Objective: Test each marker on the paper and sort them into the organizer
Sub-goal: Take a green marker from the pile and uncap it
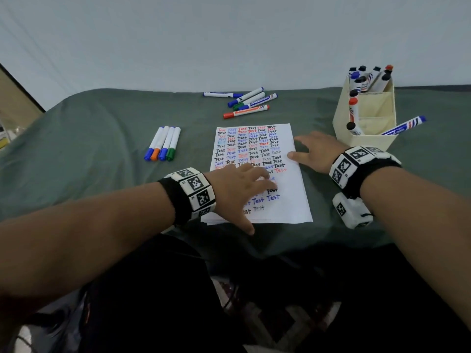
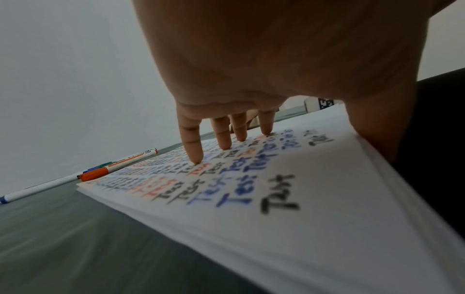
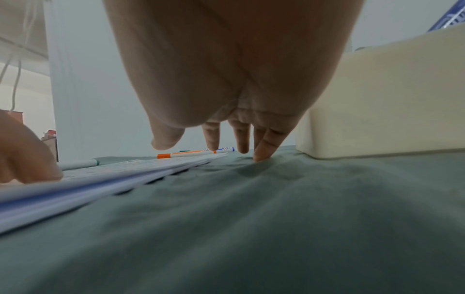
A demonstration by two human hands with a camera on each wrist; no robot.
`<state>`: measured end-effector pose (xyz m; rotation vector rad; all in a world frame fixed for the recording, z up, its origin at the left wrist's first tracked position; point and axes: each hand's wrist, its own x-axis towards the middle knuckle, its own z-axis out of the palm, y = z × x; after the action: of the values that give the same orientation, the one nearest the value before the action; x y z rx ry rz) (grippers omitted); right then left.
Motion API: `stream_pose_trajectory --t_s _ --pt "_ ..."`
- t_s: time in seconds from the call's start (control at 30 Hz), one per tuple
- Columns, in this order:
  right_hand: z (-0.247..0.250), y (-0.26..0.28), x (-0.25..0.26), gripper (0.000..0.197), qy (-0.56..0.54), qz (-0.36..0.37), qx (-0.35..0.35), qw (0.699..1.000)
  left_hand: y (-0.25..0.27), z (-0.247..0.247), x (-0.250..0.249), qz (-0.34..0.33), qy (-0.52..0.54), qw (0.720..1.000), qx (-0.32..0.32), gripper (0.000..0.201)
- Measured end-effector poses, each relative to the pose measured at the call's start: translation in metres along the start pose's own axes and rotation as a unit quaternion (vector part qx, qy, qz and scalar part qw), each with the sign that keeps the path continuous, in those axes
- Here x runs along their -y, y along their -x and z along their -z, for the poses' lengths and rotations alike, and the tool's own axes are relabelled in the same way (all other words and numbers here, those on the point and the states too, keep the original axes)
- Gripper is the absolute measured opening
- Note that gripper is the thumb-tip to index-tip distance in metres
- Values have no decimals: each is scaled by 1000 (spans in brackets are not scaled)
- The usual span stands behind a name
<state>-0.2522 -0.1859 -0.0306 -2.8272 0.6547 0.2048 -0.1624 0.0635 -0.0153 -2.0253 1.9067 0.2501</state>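
Left hand [image 1: 237,187], fingers [image 2: 193,143] spread, presses on the paper [image 1: 288,200] at desk centre. Right hand [image 1: 316,151], fingers [image 3: 264,147] spread, rests on the cloth [image 1: 102,138] between paper and organizer [image 1: 367,141]. Loose markers [image 1: 248,101] lie beyond the paper.

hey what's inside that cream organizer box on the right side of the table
The organizer holds markers: a cluster with dark, blue and red caps in its back section, several along its left side, and one blue-capped marker leaning out over the front right rim. Its walls hide the markers' lower ends and the compartment floors.
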Motion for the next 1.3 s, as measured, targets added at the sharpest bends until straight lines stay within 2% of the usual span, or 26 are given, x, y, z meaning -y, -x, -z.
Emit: stream_pose_trajectory --t_s 0.17,0.47,0.63,0.73,0.87,1.0,1.13,1.3 --pt "-1 0 1 62 16 6 -6 1000 -2 5 3 -5 33 999 4 102" --pt "-4 -2 0 72 11 -6 -4 1000 -7 17 12 -3 75 997 33 95" --pt "-5 -3 1 72 16 0 -6 1000 -2 16 8 -27 88 996 13 80" --pt "-5 -3 1 73 16 2 -3 1000 -1 12 2 -36 65 997 -3 79" --pt "-6 -3 1 73 22 2 1 1000 -2 13 5 -7 59 998 2 83" --pt "-6 -3 1 73 18 -3 5 1000 -5 15 17 22 56 998 -7 73" --pt "-6 -3 0 71 13 -4 6 1000 -11 14 26 55 63 996 -9 73" --pt "-6 -4 1 75 24 3 16 1000 -19 7 35 67 46 996 -41 64"
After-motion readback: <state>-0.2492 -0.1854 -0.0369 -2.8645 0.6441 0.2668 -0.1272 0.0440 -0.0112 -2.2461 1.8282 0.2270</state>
